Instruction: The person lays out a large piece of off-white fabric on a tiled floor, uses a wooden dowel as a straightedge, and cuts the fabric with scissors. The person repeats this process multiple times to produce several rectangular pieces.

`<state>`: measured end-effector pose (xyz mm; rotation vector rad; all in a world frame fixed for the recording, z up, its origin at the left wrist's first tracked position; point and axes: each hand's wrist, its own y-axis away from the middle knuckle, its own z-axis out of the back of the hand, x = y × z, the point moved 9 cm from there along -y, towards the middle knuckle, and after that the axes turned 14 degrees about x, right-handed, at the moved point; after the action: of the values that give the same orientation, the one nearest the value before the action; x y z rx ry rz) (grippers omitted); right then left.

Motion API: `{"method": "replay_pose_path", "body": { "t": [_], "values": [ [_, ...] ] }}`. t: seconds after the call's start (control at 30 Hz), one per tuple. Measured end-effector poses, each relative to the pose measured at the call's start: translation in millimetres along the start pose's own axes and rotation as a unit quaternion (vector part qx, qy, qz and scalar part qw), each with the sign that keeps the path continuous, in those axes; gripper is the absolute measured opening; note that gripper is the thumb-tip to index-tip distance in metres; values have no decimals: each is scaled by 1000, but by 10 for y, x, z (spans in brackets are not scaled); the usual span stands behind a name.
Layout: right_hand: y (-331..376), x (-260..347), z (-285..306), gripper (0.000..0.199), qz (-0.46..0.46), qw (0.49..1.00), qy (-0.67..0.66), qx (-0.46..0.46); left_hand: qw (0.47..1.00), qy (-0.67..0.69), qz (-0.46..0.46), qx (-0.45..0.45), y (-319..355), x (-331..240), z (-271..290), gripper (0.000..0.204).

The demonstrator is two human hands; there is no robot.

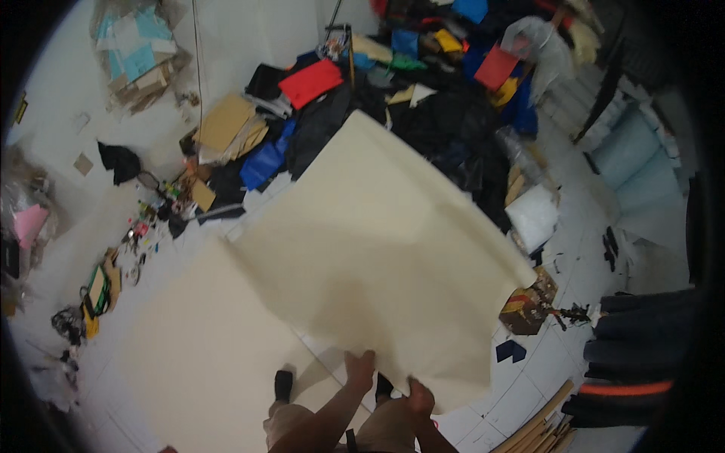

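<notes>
A large cream sheet of fabric (377,234) is lifted in the air in front of me, spreading up and away toward the pile at the back. My left hand (361,368) grips its near edge, and my right hand (420,395) grips the same edge a little to the right. Another cream sheet (204,347) lies flat on the white tiled floor under it, to the left. My feet in dark shoes (283,383) stand at that flat sheet's near edge.
A heap of black, blue, red and yellow fabric pieces (423,83) fills the back. Brown card sheets (226,124) lie at the back left, small tools and scraps (143,226) along the left. A small cardboard box (529,306), light blue rolls (630,155) and stacked dark fabric (642,347) stand at the right.
</notes>
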<state>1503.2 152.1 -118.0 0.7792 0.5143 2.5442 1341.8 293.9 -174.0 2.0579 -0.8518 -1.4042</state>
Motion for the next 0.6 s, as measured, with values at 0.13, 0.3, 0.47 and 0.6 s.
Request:
{"method": "replay_pose_path", "body": {
  "t": [0.13, 0.3, 0.47, 0.6],
  "values": [
    [750, 669, 402, 25, -65, 991, -72, -87, 880, -445, -157, 53, -107, -701, 1030, 49],
    [1864, 1802, 592, 18, -156, 985, 8, -74, 971, 222, -5, 87, -806, -1438, 2933, 60],
    [2637, 2267, -241, 20, -140, 986, 22, -85, 999, -48, -13, -22, -755, -2383, 4316, 57],
    [3117, 2052, -589, 14, -243, 954, 99, -144, 976, -214, -42, -3, -211, -2570, 4242, 57]
  ]
}}
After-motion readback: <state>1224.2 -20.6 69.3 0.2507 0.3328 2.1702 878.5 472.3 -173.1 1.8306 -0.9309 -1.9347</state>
